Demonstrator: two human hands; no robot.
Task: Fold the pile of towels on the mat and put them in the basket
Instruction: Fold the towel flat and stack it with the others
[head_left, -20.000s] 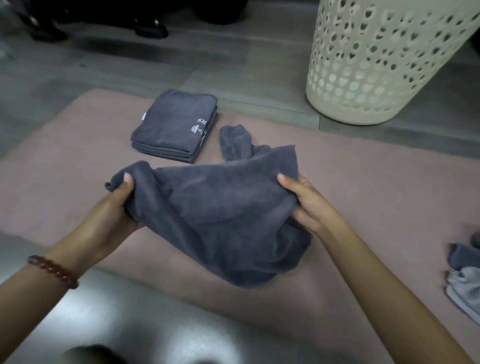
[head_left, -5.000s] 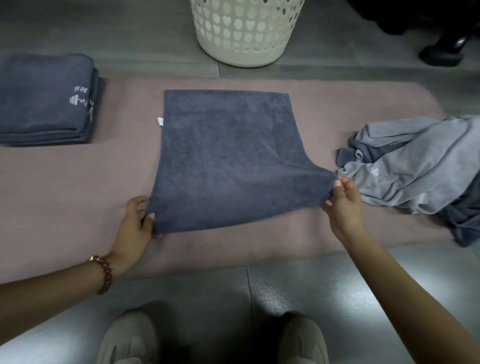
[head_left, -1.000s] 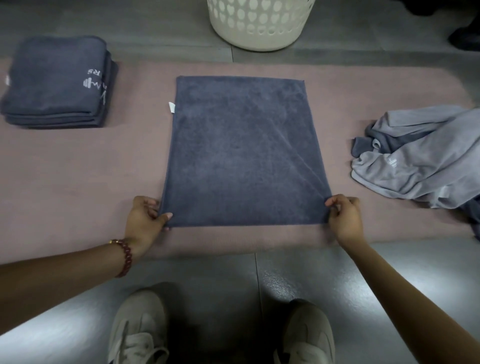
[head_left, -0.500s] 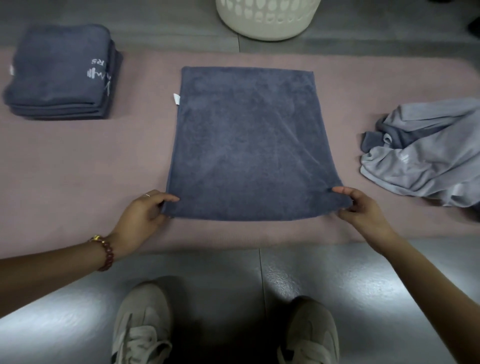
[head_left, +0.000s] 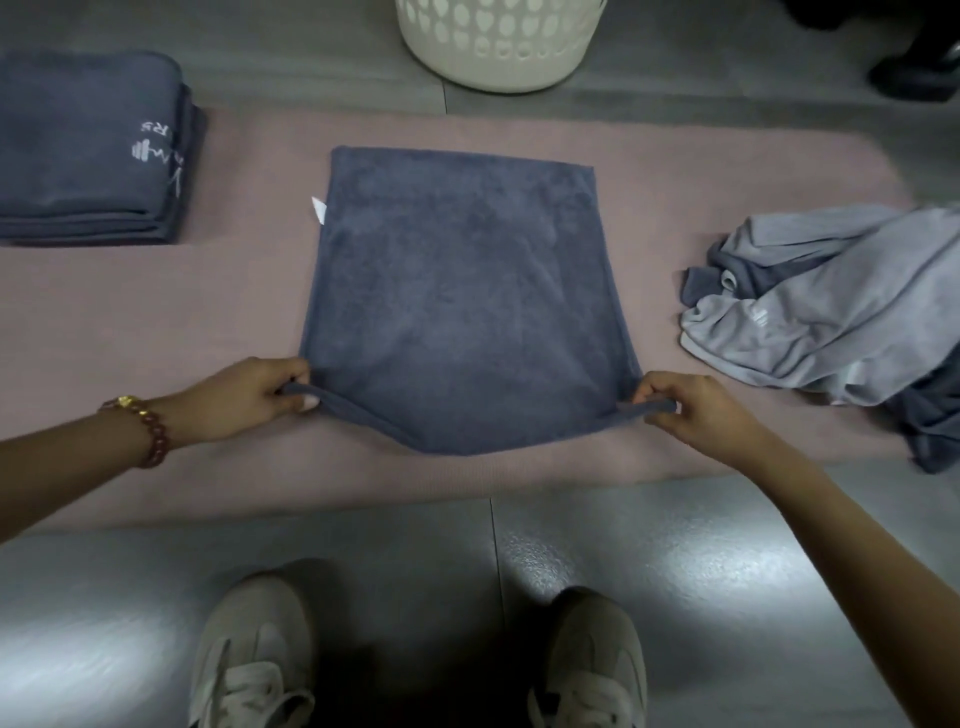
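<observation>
So the dark grey towel (head_left: 467, 301) was lying spread out in the middle of the pink mat (head_left: 156, 322), folded into a roughly square shape, with a little white tag (head_left: 318, 210) sticking out of its left edge. The person's left hand (head_left: 249, 397) had its fingers (head_left: 291, 374) curled round the near left corner, thumb pinching the hem. The right hand (head_left: 691, 402) was doing the same thing on the near right corner, fingers (head_left: 660, 384) closed tight on the fabric. Both corners looked pulled up a bit off the mat, while the near edge between them sagged down in a curve. The far edge was flat on the mat. Over on the left end of the mat sat a neat stack of folded towels (head_left: 83, 150) in the same dark colour, the top one with a white logo. On the right end was a crumpled pile of towels (head_left: 841, 301), light grey ones mixed with darker ones, well apart from the spread one. The cream basket (head_left: 498, 57) with its cut-out holes stood on the grey floor (head_left: 675, 571) just past the mat's far edge. There was a beaded bracelet (head_left: 148, 426) on the left wrist, and the person's pale sneakers (head_left: 254, 654) showed at the bottom.
</observation>
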